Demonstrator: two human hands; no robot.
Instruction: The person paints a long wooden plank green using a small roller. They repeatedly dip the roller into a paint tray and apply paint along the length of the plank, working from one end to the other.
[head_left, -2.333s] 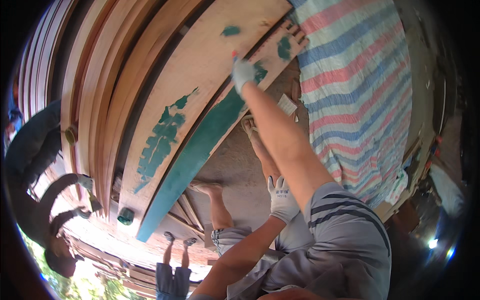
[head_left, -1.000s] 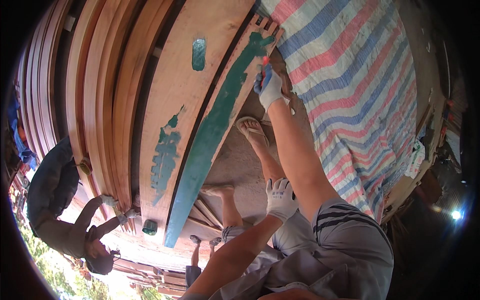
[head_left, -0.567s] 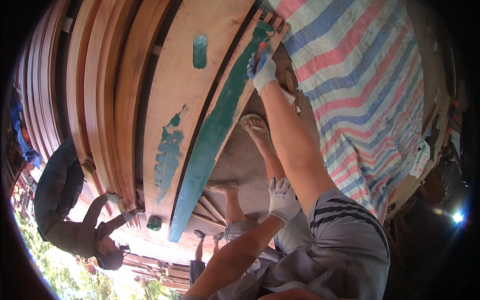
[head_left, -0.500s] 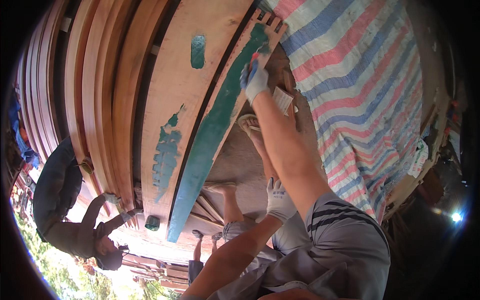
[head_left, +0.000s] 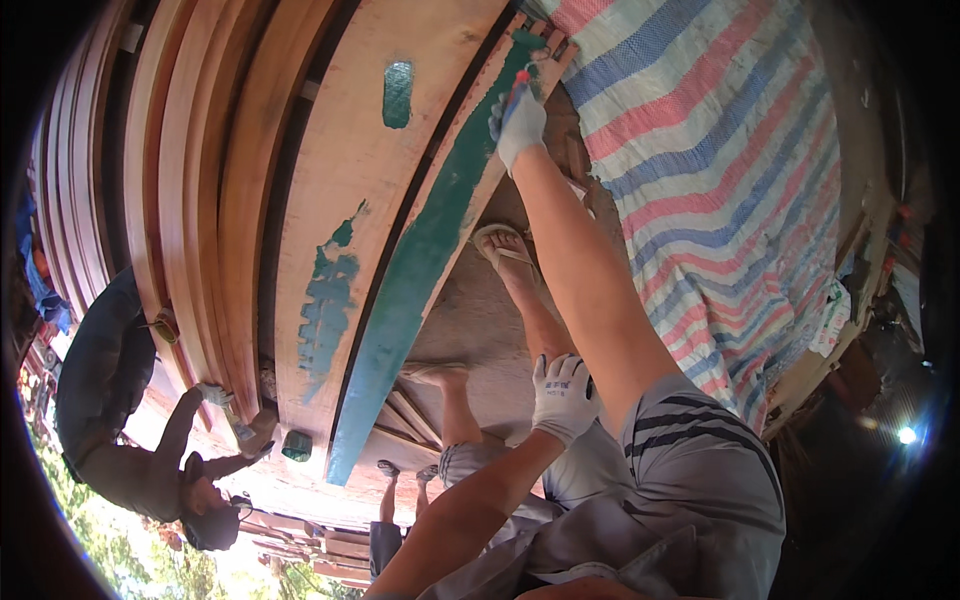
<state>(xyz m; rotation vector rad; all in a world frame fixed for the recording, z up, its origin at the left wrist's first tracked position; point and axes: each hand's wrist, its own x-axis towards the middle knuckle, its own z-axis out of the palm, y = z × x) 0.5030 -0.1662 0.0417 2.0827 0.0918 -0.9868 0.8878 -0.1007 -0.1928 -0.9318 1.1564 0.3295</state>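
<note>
My right hand (head_left: 522, 127), in a white and blue glove, is closed around the red and blue handle of a small paint roller (head_left: 522, 77). Its thin wire frame reaches over the far end of a narrow wooden board (head_left: 497, 160), which has notches cut at that end. Wet green paint (head_left: 440, 225) covers most of this board's face, leaving strips of bare wood along the edges. The roller's head is too small to make out clearly. My left hand (head_left: 565, 398), in a white glove, rests on my bent knee with its fingers apart and holds nothing.
A wider board (head_left: 350, 150) with green patches lies left of the painted one, and several long brown planks (head_left: 200, 160) beyond it. A co-worker (head_left: 130, 450) bends at their near ends. A striped plastic sheet (head_left: 700, 180) spreads at right. Wood scraps (head_left: 412, 415) lie near my feet.
My right hand and the roller have moved farther up the board to its notched end. The left hand stays on my knee. The co-worker's hands have shifted at the plank ends.
</note>
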